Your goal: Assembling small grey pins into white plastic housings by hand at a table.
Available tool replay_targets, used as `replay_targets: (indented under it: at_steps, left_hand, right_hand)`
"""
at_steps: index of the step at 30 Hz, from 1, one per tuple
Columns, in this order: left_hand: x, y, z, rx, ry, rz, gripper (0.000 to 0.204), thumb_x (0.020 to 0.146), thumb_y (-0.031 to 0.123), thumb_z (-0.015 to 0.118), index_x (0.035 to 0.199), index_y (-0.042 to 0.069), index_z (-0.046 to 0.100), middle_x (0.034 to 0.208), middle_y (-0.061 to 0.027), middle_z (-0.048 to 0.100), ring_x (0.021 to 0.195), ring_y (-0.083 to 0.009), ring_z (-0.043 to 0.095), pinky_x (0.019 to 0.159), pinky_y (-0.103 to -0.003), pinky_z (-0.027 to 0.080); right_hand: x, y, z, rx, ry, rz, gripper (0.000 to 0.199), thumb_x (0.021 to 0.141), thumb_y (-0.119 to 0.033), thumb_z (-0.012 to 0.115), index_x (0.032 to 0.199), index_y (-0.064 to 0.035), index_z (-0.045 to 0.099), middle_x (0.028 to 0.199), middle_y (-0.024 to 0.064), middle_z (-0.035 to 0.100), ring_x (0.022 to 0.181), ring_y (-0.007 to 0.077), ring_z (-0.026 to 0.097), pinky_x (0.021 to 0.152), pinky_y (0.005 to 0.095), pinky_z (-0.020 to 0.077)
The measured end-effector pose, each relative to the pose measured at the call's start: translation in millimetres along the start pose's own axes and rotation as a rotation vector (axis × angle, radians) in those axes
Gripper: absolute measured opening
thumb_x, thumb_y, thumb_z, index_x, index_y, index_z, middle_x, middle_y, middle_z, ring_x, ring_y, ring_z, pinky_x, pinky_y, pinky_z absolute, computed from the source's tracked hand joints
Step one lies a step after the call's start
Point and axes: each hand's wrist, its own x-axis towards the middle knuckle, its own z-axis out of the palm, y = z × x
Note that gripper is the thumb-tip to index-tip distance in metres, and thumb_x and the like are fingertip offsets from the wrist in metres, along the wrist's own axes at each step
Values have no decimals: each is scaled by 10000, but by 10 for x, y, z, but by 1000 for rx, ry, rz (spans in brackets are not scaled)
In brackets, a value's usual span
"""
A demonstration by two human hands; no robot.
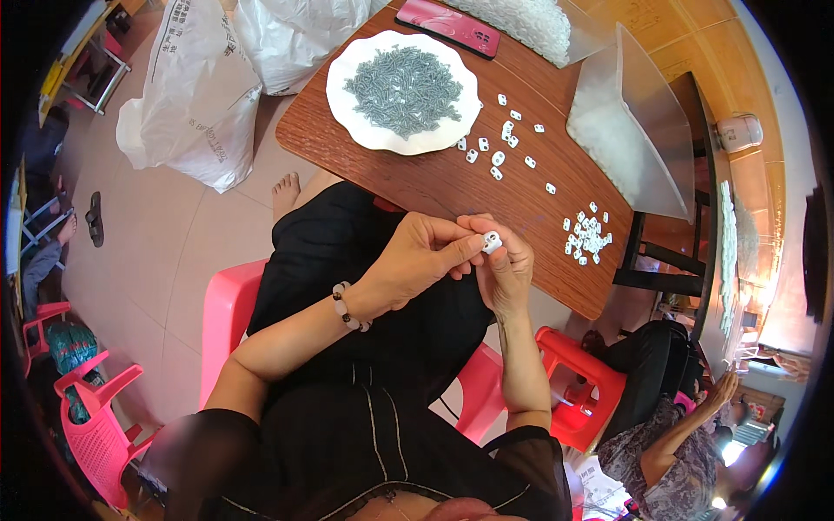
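The left hand [413,260] and the right hand [511,273] meet over the person's lap, just off the near edge of a brown wooden table [408,187]. Between them is a small white piece [492,242] with holes through it – the right thumb and fingers are clamped on it, while the left thumb and forefinger are pinched together at its left side. Whether those left fingertips grip the piece itself or something tiny beside it, I cannot tell. A beaded bracelet [346,308] circles the left wrist.

On the far left part of the table stands a white, wavy-rimmed plate [337,108] bearing a heap of small grey pins [404,91], and beyond it lies a pink-red phone [447,28]. Loose white pieces [498,158] are scattered to the right of the plate; farther right, nearer the table's right corner, more sit in a small pile [589,234]. A clear-walled tray [658,100] holding white contents stands at the far right – a red stool [578,382] is below, on the near right
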Motion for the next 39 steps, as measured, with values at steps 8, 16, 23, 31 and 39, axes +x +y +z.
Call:
replay_targets:
  at_steps: [8, 16, 23, 31, 39]
  left_hand:
    - [-6, -10, -1, 32, 3, 22, 220, 915, 196, 636, 913, -13, 700, 772, -35, 656, 635, -57, 553, 595, -196, 459]
    - [14, -2, 51, 9, 34, 5, 219, 921, 188, 627, 907, -19, 698, 758, -26, 646, 628, -55, 549, 574, -196, 456]
    - [56, -1, 79, 37, 21, 50, 203, 906, 174, 644, 887, -20, 702, 728, -21, 638, 606, -51, 537, 555, -192, 444]
    - [77, 37, 111, 104, 32, 52, 195, 905, 169, 641, 876, -11, 708, 717, -12, 640, 593, -45, 529, 535, -181, 424]
    - [131, 51, 138, 37, -2, 58, 205, 914, 185, 633, 930, -5, 709, 745, -16, 648, 605, -49, 539, 549, -184, 436]
  right_hand:
    - [-12, 30, 21, -23, 19, -30, 452, 899, -333, 637, 1132, 52, 601, 1170, 198, 576, 971, 198, 557, 816, 310, 470]
    - [-3, 59, 73, -100, 77, -154, 399, 922, -295, 610, 1093, 65, 616, 1140, 195, 581, 821, 164, 566, 667, 275, 511]
    - [-38, 76, 129, -68, 155, -183, 370, 918, -278, 620, 1065, 62, 631, 1117, 201, 589, 807, 166, 565, 628, 278, 513]
    - [-45, 99, 100, -114, 198, -234, 381, 912, -283, 631, 1073, 62, 630, 1108, 193, 599, 842, 173, 562, 705, 289, 496]
    - [-26, 55, 33, -98, 191, -222, 420, 911, -300, 630, 1143, 50, 608, 1162, 182, 599, 968, 175, 545, 815, 293, 462]
